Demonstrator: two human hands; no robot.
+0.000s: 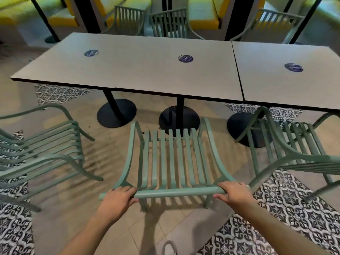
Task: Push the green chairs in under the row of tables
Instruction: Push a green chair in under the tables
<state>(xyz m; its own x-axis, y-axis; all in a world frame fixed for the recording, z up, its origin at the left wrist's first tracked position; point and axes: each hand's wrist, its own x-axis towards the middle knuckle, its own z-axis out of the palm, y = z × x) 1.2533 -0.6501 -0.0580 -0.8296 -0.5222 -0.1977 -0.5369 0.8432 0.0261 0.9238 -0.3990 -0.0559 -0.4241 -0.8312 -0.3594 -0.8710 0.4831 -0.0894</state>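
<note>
A green slatted chair (171,159) stands in front of me, facing the row of grey tables (128,70). My left hand (117,197) grips the left end of its top back rail, and my right hand (233,193) grips the right end. The chair's front edge sits close to the table's black round base (179,119), its seat mostly outside the tabletop's edge. A second green chair (42,150) stands to the left, turned sideways and away from the table. A third green chair (292,144) stands on the right, partly under the neighbouring table (287,78).
Two more black pedestal bases (116,113) (244,129) stand under the tables. More green chairs (169,23) line the far side, with yellow booth seats (202,13) behind. Patterned floor tiles (287,203) lie right and left. My shoe (169,248) shows at the bottom.
</note>
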